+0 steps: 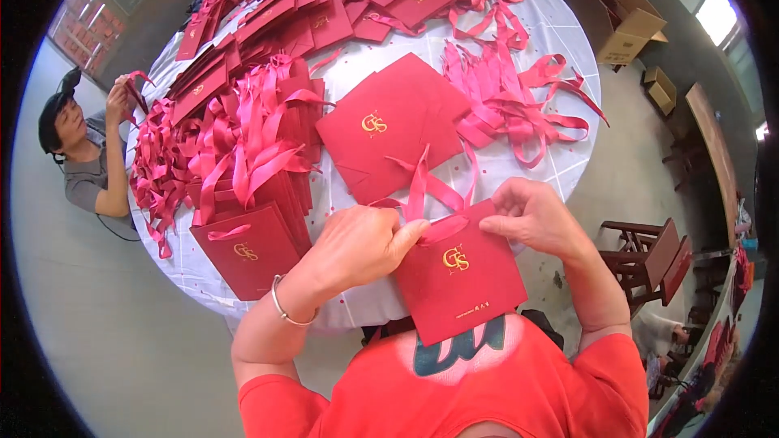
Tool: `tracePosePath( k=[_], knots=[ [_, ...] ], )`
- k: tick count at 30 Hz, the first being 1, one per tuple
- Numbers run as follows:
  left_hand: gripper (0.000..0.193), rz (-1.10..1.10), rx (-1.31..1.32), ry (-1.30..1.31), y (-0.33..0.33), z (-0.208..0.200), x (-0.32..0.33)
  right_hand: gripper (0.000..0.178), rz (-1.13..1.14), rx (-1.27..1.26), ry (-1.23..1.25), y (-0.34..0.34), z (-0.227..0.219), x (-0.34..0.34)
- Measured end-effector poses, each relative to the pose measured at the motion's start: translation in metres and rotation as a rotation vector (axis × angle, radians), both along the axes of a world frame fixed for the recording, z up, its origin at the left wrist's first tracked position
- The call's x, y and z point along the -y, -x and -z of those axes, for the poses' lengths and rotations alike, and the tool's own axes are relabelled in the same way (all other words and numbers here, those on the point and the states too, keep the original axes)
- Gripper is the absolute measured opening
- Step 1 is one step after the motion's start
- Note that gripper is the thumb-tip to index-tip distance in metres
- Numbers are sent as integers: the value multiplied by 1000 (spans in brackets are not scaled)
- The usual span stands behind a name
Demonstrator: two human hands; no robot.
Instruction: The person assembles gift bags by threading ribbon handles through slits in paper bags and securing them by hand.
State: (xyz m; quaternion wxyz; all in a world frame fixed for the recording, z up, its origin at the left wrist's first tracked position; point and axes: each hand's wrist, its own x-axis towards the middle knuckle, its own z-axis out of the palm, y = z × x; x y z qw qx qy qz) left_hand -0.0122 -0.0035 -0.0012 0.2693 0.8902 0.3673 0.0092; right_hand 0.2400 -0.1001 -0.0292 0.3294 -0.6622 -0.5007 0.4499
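Note:
A small red paper gift bag [479,296] with a gold emblem hangs between my hands at the near table edge, in front of my chest. My left hand [361,245] is closed at the bag's top left, thumb against the pink ribbon handle [418,186]. With thumb and fingers my right hand [531,215] pinches the top right corner. Pink ribbon loops rise above the bag's mouth. Just beyond lie flat red bags [398,122] in a loose pile. Left of my left hand stands a row of finished-looking red bags [251,251] with ribbon handles.
More red bags [324,20] cover the far side of the round, white-clothed table [572,40]. Loose pink ribbons [519,97] lie at the right. Another person [89,146] sits at the left, handling a ribbon. A wooden stool [645,259] and cardboard box [633,28] are on the right.

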Motion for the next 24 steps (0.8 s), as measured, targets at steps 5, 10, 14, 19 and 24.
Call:
tracePosePath(
  k=[5,10,14,19,24],
  knots=[
    [51,-29,124,134,1,9,-1,27,87,-312,18,-1,6,7],
    [52,-64,123,74,0,4,-1,29,118,-527,94,-8,6,11],
    [54,-48,98,138,-1,6,-6,29,145,-560,48,-11,2,15],
    [42,-91,410,832,-3,22,-6,28,51,-601,14,-15,6,18],
    [22,-187,601,1037,-11,33,2,29,-25,-547,22,-9,8,17]
  ],
)
